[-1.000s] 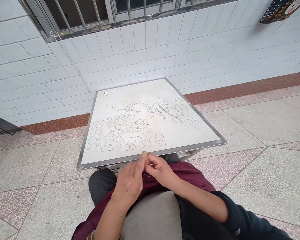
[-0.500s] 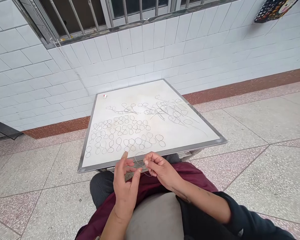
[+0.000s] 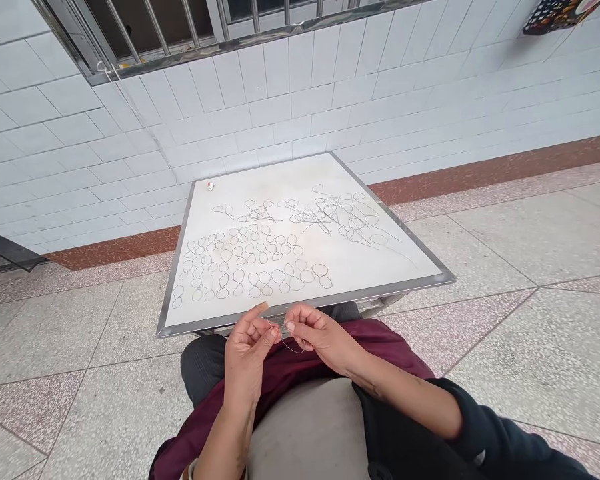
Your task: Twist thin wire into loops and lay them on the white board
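Note:
Just off the near edge of the white table (image 3: 380,267), over my lap, both hands are together on one thin wire (image 3: 294,351). My left hand (image 3: 250,340) pinches it between thumb and finger. My right hand (image 3: 316,333) is closed on the same wire, its fingertips almost meeting the left ones. Part of the wire curves down in a loop below the fingers; the rest is hidden by them. Several wire figure-eights (image 3: 265,283) lie in rows on the table's left and front. Wires with a loop and long straight tails (image 3: 350,220) are spread farther back and right.
A small red-and-white object (image 3: 211,186) sits at the table's far left corner. Behind the table stands a white tiled wall (image 3: 260,120) with a barred window (image 3: 195,27). A patterned bag (image 3: 555,17) hangs at upper right. Stone floor (image 3: 510,247) surrounds the table.
My left hand was spread with its fingers apart; it has closed in a pinch on the wire beside my right hand. The right hand has kept its hold. The view has shifted slightly.

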The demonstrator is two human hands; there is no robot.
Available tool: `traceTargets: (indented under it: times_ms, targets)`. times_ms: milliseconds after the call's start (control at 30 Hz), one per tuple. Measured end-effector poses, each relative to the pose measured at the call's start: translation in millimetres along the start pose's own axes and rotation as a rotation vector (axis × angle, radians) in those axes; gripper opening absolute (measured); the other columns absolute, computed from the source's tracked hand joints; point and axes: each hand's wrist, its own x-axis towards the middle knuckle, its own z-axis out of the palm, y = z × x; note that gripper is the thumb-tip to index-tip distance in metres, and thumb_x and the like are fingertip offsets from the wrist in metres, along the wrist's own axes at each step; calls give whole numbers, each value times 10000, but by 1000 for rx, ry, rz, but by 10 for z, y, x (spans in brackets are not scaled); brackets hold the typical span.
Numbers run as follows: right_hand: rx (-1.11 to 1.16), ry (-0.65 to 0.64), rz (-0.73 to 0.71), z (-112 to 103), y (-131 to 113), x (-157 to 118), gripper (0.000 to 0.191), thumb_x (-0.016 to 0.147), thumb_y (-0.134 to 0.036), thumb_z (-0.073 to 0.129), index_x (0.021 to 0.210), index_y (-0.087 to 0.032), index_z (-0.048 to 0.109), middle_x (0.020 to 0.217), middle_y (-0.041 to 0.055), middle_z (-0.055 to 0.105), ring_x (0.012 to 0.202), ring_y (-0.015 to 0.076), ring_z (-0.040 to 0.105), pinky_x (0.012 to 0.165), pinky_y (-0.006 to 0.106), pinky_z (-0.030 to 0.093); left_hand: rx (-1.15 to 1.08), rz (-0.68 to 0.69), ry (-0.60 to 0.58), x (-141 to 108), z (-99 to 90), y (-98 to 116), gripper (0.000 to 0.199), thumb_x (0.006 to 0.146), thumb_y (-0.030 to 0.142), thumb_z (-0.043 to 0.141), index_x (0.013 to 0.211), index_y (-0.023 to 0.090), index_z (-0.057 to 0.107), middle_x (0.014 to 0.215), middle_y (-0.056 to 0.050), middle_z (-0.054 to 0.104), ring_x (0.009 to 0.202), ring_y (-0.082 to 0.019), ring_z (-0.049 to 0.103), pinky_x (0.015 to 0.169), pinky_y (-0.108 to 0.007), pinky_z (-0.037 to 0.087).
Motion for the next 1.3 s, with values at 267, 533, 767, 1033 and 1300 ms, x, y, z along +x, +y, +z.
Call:
traceTargets:
  times_ms: [267,533,767,1033,1300]
  targets:
    - [-39,-19,-30,22,-2,-6,223,841,-387,665,847,-192,557,708,-54,479,547,63,366,506,217,278,14,6,51,-16,62,-21,423,751,251,752,1151,199,625,716,36,622,662,-89,583,672,-219,508]
    - [-88,-47,-18,13,-17,-3,239,855,-402,644,867,-186,542,725,-31,564,565,76,429,542,229,329,-69,34,35,-36,99,-62,422,761,229,742,1163,205,615,742,33,644,651,-94,609,692,-249,530]
    - [-13,-62,107,0,-61,7,278,782,-398,721,824,-183,550,668,-42,563,533,70,414,509,218,275,-52,10,-24,-55,64,-40,457,748,229,748,1187,221,619,791,17,681,656,-107,634,715,-273,533]
    - [-16,-113,88,-11,-46,-14,262,816,-406,692,865,-181,566,723,-22,614,545,68,432,514,218,290,-41,13,-43,-46,50,-52,357,790,229,715,1133,200,622,773,29,627,650,-93,616,727,-261,515]
    - [-6,-81,148,-20,-65,-20,281,762,-404,746,807,-180,581,696,-33,581,554,70,427,528,218,286,9,-22,-13,-67,46,2,417,748,261,746,1144,206,630,727,24,654,662,-106,602,712,-259,509]
